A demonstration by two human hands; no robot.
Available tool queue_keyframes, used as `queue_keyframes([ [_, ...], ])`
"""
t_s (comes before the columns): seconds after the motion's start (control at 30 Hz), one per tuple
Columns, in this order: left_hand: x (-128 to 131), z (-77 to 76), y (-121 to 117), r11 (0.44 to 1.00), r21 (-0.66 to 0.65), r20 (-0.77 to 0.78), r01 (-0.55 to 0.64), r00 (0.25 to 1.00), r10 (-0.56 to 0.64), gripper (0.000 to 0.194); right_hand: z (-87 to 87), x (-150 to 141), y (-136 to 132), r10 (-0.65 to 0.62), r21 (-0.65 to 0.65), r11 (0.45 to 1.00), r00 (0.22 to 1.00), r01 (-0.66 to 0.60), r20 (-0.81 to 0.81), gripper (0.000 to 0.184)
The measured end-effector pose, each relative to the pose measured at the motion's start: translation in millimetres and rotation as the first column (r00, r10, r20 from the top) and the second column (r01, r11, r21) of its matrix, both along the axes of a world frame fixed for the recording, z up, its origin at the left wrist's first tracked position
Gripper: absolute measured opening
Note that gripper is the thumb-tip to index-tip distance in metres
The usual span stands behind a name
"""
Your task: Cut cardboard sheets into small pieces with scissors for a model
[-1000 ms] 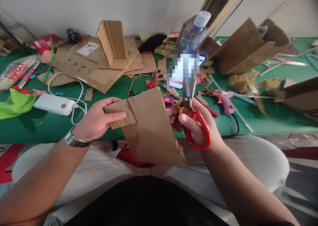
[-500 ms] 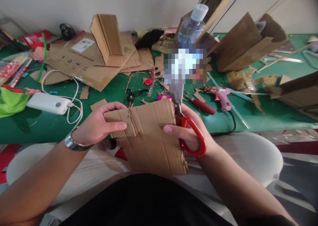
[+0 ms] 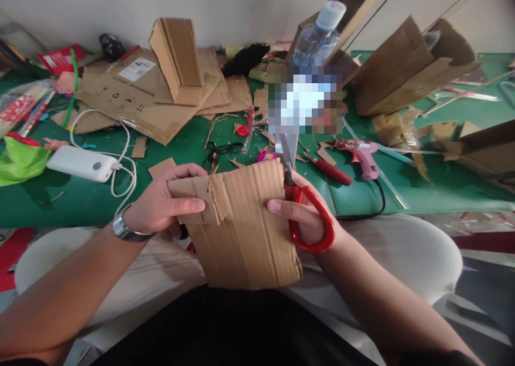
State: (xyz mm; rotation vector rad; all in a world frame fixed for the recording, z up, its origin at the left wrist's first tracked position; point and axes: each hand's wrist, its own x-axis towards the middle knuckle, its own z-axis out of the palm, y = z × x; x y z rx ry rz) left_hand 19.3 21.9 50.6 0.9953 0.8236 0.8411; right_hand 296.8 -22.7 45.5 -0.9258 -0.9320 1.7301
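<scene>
My left hand (image 3: 161, 205), with a watch on its wrist, pinches the left flap of a brown corrugated cardboard piece (image 3: 245, 232) held over my lap. My right hand (image 3: 306, 216) is closed in the red handles of a pair of scissors (image 3: 300, 194), thumb resting on the cardboard's right edge. The scissor blades point up and away along that right edge, at the cardboard's top right corner.
A green table (image 3: 40, 205) in front carries flattened cardboard boxes (image 3: 140, 97), a white power bank (image 3: 82, 165) with cable, a water bottle (image 3: 319, 33), a pink glue gun (image 3: 362, 154), a red-handled tool (image 3: 330, 171) and cardboard offcuts. Taller cardboard pieces (image 3: 406, 65) lean at right.
The cardboard has turned from a tilted, pointed pose to lying squarer and lower in both hands. The scissors moved left and down against its right edge.
</scene>
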Motion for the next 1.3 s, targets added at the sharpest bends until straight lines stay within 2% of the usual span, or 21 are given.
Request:
queue_keyframes([
  [0.13, 1, -5.2, -2, 0.999, 0.001, 0.103, 0.05, 0.993, -0.05, 0.033, -7.0, -2, 2, -0.011, -0.031, 0.999, 0.999, 0.012, 0.048, 0.046],
  [0.27, 2, -10.0, -6, 0.996, -0.037, 0.181, 0.083, 0.981, -0.075, 0.034, -9.5, -6, 3, -0.015, -0.084, 0.996, 1.0, 0.017, 0.016, 0.045],
  [0.5, 0, -15.3, -13, 0.99, -0.054, 0.158, 0.131, 0.98, -0.122, 0.04, -23.8, -13, 1, -0.016, -0.138, 0.99, 0.998, 0.023, 0.058, 0.058],
  [0.67, 1, -19.9, -16, 0.99, -0.071, 0.124, 0.125, 0.986, -0.116, 0.047, -29.0, -19, -1, 0.027, -0.176, 0.984, 0.998, -0.018, 0.053, 0.057],
  [0.87, 3, -24.2, -16, 0.993, -0.006, 0.095, 0.119, 0.988, -0.118, 0.044, -25.9, -17, -1, -0.023, -0.181, 0.983, 0.994, 0.042, 0.102, 0.056],
  [1.03, 10, -26.9, -14, 0.989, 0.115, 0.118, 0.096, 0.987, -0.11, 0.04, -26.2, -20, -2, 0.035, -0.195, 0.981, 0.996, -0.018, 0.084, 0.053],
  [1.17, 15, -36.6, -14, 0.971, 0.232, 0.148, 0.052, 0.985, -0.087, 0.039, -27.8, -29, -8, 0.109, -0.251, 0.964, 0.992, -0.09, 0.062, 0.053],
  [1.3, 12, -44.3, -12, 0.935, 0.351, 0.057, 0.047, 0.996, -0.072, 0.039, -33.4, -35, -11, 0.146, -0.271, 0.951, 0.989, -0.15, -0.036, 0.053],
])
